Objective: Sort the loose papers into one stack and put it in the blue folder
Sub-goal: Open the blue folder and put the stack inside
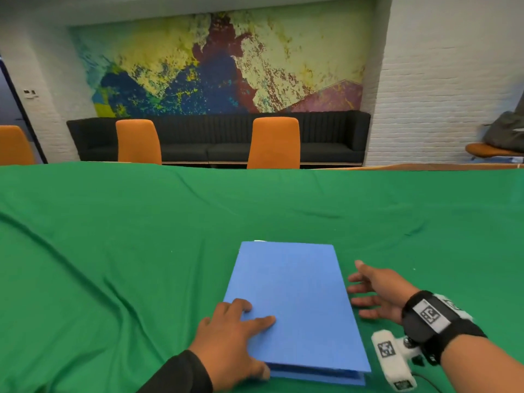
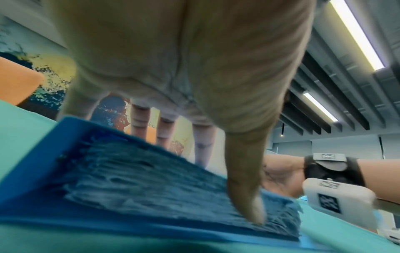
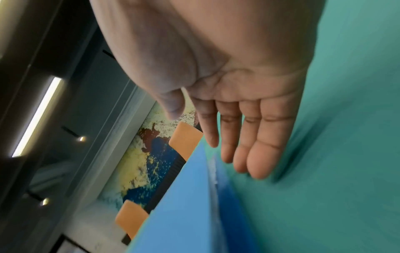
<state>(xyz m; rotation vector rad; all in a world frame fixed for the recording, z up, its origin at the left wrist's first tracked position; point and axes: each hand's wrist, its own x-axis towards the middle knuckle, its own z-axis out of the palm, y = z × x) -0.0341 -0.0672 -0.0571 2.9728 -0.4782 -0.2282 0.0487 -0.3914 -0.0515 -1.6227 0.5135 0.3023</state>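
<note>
The blue folder [image 1: 292, 302] lies closed on the green tablecloth, with a sliver of white paper [image 1: 259, 241] peeking out at its far left corner. My left hand [image 1: 235, 333] rests flat on the folder's near left part, fingers straight, thumb at the near edge. In the left wrist view the left hand [image 2: 194, 154] presses fingertips onto the blue folder [image 2: 140, 179]. My right hand [image 1: 371, 290] hovers open beside the folder's right edge, fingers spread, holding nothing. The right wrist view shows the right hand [image 3: 238, 145] next to the blue folder [image 3: 179, 205], where a thin paper edge shows.
The green cloth [image 1: 141, 236] covers the whole table, with wrinkles at the left. Orange chairs [image 1: 273, 143] stand along the far edge before a black sofa [image 1: 215, 137]. A white wrist camera [image 1: 394, 358] hangs under my right wrist near the folder's near right corner.
</note>
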